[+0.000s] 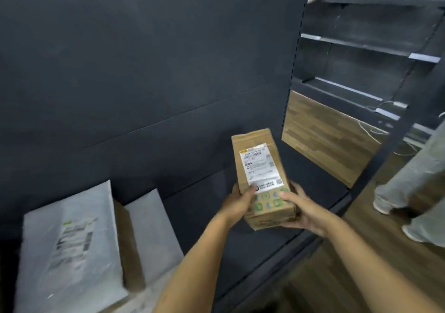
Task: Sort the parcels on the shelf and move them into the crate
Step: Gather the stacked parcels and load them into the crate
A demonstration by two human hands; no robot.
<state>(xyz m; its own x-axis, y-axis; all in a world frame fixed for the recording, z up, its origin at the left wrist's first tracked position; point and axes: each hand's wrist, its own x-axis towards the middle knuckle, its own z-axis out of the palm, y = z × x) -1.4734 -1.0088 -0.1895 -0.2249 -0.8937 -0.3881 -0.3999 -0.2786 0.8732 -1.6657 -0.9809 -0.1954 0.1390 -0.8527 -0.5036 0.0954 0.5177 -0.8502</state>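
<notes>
While both hands — left hand point(237, 203); right hand point(304, 210) — clasp it, cardboard parcel point(261, 173) sits between fingers.

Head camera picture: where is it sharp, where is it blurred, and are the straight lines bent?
Head view: the cardboard box held by the left hand and right hand is sharpest, though its label print stays unreadable; the grey parcels at lower left are smeared; dim light; the shelf upright bows from wide-angle distortion.
</notes>
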